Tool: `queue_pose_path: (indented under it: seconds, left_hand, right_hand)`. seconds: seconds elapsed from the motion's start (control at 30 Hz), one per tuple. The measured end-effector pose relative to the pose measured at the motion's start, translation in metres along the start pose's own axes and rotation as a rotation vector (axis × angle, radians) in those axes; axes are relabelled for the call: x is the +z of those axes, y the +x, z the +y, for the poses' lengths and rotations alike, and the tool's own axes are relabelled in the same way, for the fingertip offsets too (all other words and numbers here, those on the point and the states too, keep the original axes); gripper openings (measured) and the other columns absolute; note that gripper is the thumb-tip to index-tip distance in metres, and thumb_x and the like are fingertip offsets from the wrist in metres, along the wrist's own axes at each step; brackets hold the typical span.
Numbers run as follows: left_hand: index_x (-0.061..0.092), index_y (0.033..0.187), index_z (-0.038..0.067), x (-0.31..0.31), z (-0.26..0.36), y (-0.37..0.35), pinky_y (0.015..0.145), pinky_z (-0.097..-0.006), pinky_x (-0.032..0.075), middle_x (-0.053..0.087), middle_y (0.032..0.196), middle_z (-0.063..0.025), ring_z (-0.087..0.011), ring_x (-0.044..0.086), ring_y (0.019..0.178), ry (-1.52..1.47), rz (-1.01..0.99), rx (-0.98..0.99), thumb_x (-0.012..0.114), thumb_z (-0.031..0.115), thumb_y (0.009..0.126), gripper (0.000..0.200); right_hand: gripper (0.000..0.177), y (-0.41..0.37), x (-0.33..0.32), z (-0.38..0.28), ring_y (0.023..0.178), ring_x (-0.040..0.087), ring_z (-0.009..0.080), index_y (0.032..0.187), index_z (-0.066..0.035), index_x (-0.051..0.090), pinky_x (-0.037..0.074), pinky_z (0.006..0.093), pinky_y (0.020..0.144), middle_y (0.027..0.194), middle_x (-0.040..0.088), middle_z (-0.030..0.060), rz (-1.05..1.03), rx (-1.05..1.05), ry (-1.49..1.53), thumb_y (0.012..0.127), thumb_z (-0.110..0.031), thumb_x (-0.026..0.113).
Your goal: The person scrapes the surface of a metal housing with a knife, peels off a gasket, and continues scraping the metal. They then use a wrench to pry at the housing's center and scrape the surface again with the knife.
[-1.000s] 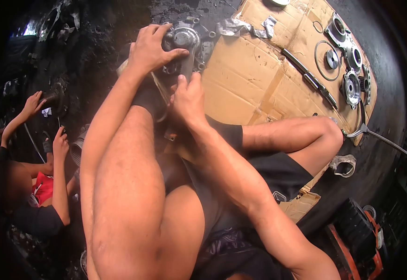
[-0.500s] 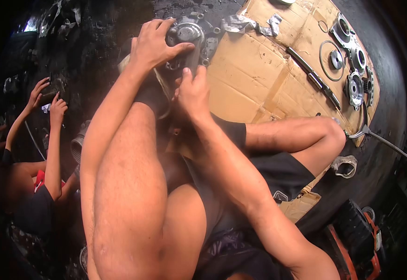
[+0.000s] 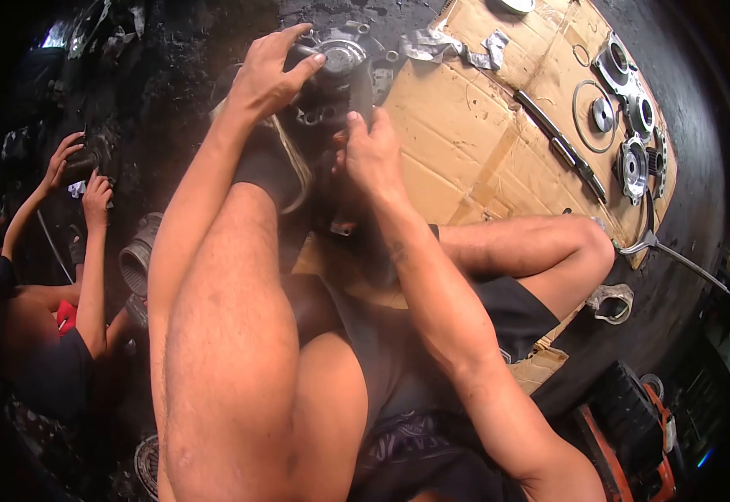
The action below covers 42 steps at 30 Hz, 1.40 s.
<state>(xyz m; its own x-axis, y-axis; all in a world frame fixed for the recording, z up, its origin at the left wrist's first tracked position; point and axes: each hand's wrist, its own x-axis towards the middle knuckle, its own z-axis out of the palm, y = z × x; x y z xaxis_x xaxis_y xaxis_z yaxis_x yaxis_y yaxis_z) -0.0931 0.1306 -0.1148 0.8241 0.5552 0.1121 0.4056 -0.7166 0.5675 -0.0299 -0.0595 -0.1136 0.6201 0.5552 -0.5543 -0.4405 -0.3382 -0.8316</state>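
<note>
Nearest the camera are the person's bare raised thigh [image 3: 231, 351] and black shorts [image 3: 432, 393], with both forearms reaching forward past the knee; the left hand [image 3: 269, 79] is spread wide over the top of a grimy metal housing [image 3: 344, 63], fingers over the far side and thumb on its round hub, holding it in place; the right hand [image 3: 373, 155] is curled narrow against the housing's lower side, thumb up, and whether it pinches the casting or a small tool I cannot tell; the housing sits on the dark floor at the near edge of a cardboard sheet [image 3: 457, 125], just beyond the person's foot; farther out on the cardboard lie a long shaft [image 3: 561, 151], a thin ring [image 3: 587, 105] and several flanged bearing parts [image 3: 633, 163], all well apart from the housing, with crumpled scraps [image 3: 449, 46] at the top; a long-handled tool [image 3: 674, 251] lies off the right edge; at the far left a co-worker's hands [image 3: 81, 176] grip another dark part; judged from this, the work looks mid-way, since the housing is in hand and its companions lie loose.
</note>
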Motion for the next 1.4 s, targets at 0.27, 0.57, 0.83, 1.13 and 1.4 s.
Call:
queue_pose_path:
  seconds: [0.27, 0.57, 0.83, 1.13, 1.4]
  left_hand:
    - [0.055, 0.137, 0.01, 0.002, -0.003, -0.001, 0.11, -0.0427, 0.035, 0.059, 0.13, -0.0193, -0.0347, 0.049, 0.126, 0.079, 0.021, 0.062, 0.066, 0.042, 0.088, 0.06]
    - [0.054, 0.137, 0.011, 0.0, 0.002, -0.004, 0.11, -0.0417, 0.035, 0.058, 0.132, -0.0174, -0.034, 0.05, 0.126, 0.073, -0.006, 0.045, 0.068, 0.036, 0.087, 0.058]
    - [0.056, 0.135, 0.011, -0.001, 0.005, -0.002, 0.108, -0.0422, 0.04, 0.058, 0.132, -0.0161, -0.0335, 0.05, 0.127, 0.096, -0.013, 0.029, 0.07, 0.039, 0.084, 0.061]
    - [0.055, 0.136, 0.011, -0.001, -0.002, -0.003, 0.109, -0.0419, 0.039, 0.058, 0.134, -0.0157, -0.0327, 0.048, 0.129, 0.059, -0.018, 0.016, 0.068, 0.039, 0.085, 0.06]
    - [0.054, 0.138, 0.011, -0.001, 0.004, -0.004, 0.111, -0.0416, 0.036, 0.057, 0.134, -0.0163, -0.0334, 0.048, 0.128, 0.068, -0.007, 0.02, 0.068, 0.032, 0.087, 0.057]
  right_hand:
    - [0.023, 0.004, -0.039, 0.0, 0.05, 0.054, 0.0145, 0.106, 0.001, 0.048, 0.052, 0.0322, 0.046, 0.083, 0.059, 0.0126, -0.03, 0.06, 0.059, 0.102, -0.022, 0.052]
    - [0.031, 0.036, -0.131, -0.009, 0.066, 0.069, 0.0242, 0.103, 0.0, 0.065, 0.054, 0.039, 0.065, 0.078, 0.07, 0.0149, 0.061, -0.127, -0.439, 0.096, -0.03, 0.06]
    - [0.04, 0.123, -0.132, -0.06, 0.092, 0.069, 0.0359, 0.109, -0.004, 0.067, 0.053, 0.0457, 0.084, 0.096, 0.071, 0.0209, 0.459, -0.55, -0.949, 0.087, -0.037, 0.072]
    - [0.036, 0.147, -0.103, -0.11, 0.083, 0.072, 0.0203, 0.117, -0.011, 0.07, 0.057, 0.0297, 0.077, 0.098, 0.075, 0.0109, -0.052, -0.256, -0.741, 0.084, -0.024, 0.076]
    - [0.027, 0.125, -0.019, -0.096, 0.1, 0.066, 0.0316, 0.108, -0.01, 0.074, 0.053, 0.0367, 0.088, 0.109, 0.069, 0.0138, -0.436, -0.893, -0.923, 0.083, -0.014, 0.063]
